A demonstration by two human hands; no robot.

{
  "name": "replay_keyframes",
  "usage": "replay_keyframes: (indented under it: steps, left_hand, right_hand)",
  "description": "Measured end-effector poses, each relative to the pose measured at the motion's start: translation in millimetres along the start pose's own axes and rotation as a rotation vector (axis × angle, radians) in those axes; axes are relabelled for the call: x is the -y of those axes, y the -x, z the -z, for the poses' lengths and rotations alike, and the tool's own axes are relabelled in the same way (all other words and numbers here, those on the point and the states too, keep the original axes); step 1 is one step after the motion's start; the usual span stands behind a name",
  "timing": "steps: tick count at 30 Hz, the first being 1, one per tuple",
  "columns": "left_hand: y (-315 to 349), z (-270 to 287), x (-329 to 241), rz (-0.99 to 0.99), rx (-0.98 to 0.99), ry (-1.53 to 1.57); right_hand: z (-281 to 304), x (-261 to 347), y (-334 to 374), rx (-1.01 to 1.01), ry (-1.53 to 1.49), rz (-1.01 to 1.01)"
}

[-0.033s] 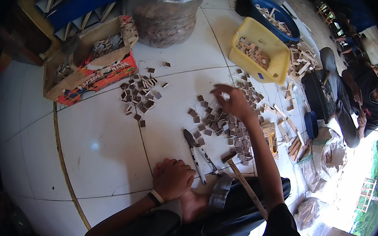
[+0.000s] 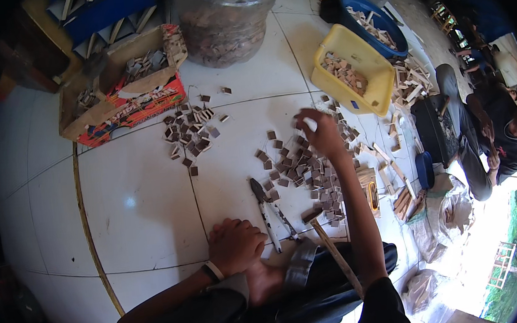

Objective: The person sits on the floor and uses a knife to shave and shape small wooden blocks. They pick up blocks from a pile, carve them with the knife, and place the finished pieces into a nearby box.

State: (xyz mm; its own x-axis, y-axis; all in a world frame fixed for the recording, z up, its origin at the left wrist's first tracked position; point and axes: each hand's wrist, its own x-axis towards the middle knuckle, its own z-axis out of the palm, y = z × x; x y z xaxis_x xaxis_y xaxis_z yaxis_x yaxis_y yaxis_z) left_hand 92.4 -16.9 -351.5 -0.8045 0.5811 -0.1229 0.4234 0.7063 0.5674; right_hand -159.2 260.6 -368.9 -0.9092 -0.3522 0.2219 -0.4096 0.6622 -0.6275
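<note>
My right hand (image 2: 323, 135) hangs over the far part of a loose pile of small dark brown square tiles (image 2: 309, 168). Its thumb and fingers curl together in a pinch, and whatever is at the fingertips is too small to make out. My left hand (image 2: 237, 246) rests closed by my bare foot (image 2: 265, 280), its palm side hidden. Between the hands lie pincers (image 2: 270, 213) with pale, dark-flecked handles. A hammer (image 2: 336, 253) with a wooden handle leans over my leg, its head beside the pile. A smaller group of the same tiles (image 2: 190, 130) lies farther left.
A cardboard box (image 2: 126, 115) of pieces stands far left, near a big clear plastic bag (image 2: 224, 31). At far right are a yellow basin (image 2: 383, 103), a blue tub (image 2: 401, 39) and wood offcuts (image 2: 412, 81). Another person (image 2: 497, 120) sits at the right.
My right hand has shifted slightly right and away from me, its fingers drawn in closer. The left hand stays in place.
</note>
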Motion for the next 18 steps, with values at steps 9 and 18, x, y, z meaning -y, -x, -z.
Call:
replay_keyframes:
  steps: [9,18]
  left_hand:
    - [0,0,2,-0.027,0.027,-0.086]
    - [2,-1,3,-0.032,-0.016,0.008]
  right_hand:
    - [-9,-64,-4,-0.162,0.440,-0.512]
    - [10,-72,24,-0.311,0.427,-0.521]
